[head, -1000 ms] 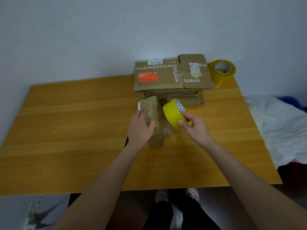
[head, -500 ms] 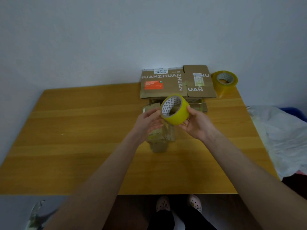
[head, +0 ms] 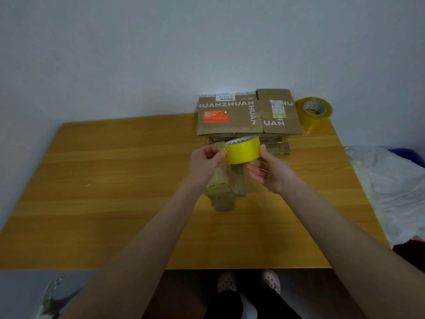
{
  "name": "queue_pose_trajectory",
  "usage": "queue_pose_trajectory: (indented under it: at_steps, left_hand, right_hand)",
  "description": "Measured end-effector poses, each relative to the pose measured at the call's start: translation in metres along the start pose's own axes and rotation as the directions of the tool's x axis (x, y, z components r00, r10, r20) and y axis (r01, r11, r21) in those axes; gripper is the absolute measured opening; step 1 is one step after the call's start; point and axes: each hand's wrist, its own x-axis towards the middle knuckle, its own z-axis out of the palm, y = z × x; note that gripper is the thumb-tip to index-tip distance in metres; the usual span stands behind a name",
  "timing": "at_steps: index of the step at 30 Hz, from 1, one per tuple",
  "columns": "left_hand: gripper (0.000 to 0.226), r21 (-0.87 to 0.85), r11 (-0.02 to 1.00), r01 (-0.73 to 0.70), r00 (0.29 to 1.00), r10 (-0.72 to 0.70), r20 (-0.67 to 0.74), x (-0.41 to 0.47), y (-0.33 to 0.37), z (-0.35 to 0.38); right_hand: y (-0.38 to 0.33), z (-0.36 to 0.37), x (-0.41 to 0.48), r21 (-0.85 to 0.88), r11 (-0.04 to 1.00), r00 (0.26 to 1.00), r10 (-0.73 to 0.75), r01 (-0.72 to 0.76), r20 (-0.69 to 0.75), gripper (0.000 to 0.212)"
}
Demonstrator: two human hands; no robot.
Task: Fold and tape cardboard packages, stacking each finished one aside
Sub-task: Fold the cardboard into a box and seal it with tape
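On the orange-brown wooden table (head: 115, 180) we see a stack of flattened brown cardboard boxes (head: 230, 116) at the far edge, printed HUANZHUAN, with an orange label. Both arms reach forward: the left hand (head: 207, 160) pinches the left rim of a bright yellow tape roll (head: 242, 150), the right hand (head: 269, 171) grips its other side, above the small folded cardboard package (head: 224, 189) lying on the table

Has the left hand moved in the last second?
Yes. The left hand has lifted off the small package and moved up toward the cardboard stack, where it pinches the edge of the yellow tape roll held by the right hand.
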Motion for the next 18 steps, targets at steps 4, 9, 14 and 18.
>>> queue_pose_trajectory:
  at_steps: [4, 9, 14, 18]
  left_hand:
    - [0.015, -0.026, 1.0, 0.005, 0.997, -0.003, 0.08, 0.002, 0.009, -0.004]
    - [0.016, 0.094, 0.995, -0.045, 0.976, 0.024, 0.215, 0.009, 0.021, -0.01]
    - [0.015, -0.146, 0.976, 0.161, 0.972, -0.131, 0.197, 0.011, 0.022, -0.015]
    - [0.033, 0.089, 0.989, -0.121, 0.968, 0.098, 0.229, 0.014, 0.016, -0.029]
  right_hand:
    - [0.005, -0.011, 0.002, -0.501, 0.806, 0.934, -0.357, 0.315, 0.014, 0.043]
    - [-0.011, -0.012, 0.01, -0.819, -0.012, 0.698, -0.517, 0.573, 0.496, 0.084]
    - [-0.014, -0.005, 0.003, -0.704, 0.409, 0.813, -0.336, 0.581, 0.475, 0.056]
    - [-0.007, -0.011, -0.003, -0.623, 0.583, 0.848, -0.274, 0.522, 0.453, 0.046]
